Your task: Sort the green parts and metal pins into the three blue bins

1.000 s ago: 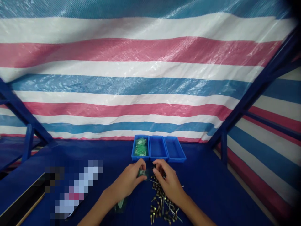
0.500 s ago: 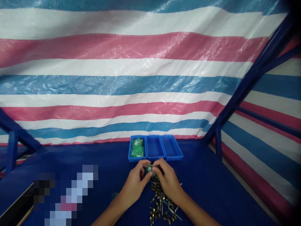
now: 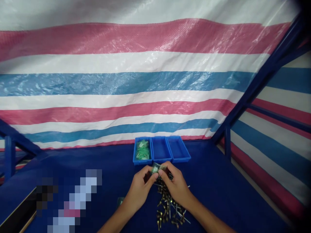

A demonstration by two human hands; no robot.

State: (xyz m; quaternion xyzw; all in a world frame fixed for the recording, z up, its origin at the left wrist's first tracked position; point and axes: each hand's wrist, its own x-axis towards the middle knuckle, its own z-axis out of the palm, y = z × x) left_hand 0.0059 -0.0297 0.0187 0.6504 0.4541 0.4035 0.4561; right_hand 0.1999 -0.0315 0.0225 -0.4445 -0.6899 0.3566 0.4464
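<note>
Between my left hand (image 3: 141, 183) and my right hand (image 3: 175, 183) is a small clear plastic bag (image 3: 156, 167) with a greenish tint. The fingers and thumbs of both hands pinch it at its two sides; what it contains is too small to tell. Below my hands, partly covered by the right one, lies a loose pile of brass-coloured small parts with white sticks (image 3: 167, 204). Just beyond the bag stand three joined blue bins, and the left bin (image 3: 134, 157) holds several green-and-clear packets (image 3: 143, 150).
The middle bin (image 3: 161, 149) and right bin (image 3: 178, 148) show bare bottoms. Another clear packet (image 3: 120, 202) lies by my left forearm on the blue table (image 3: 97, 158). A black tray-like object (image 3: 19, 210) and a blurred-out strip lie at left. Striped sheeting hangs behind.
The bag between my hands has been raised and spread a little, so more of it shows. The camera view has shifted slightly. Both hands keep their pinch.
</note>
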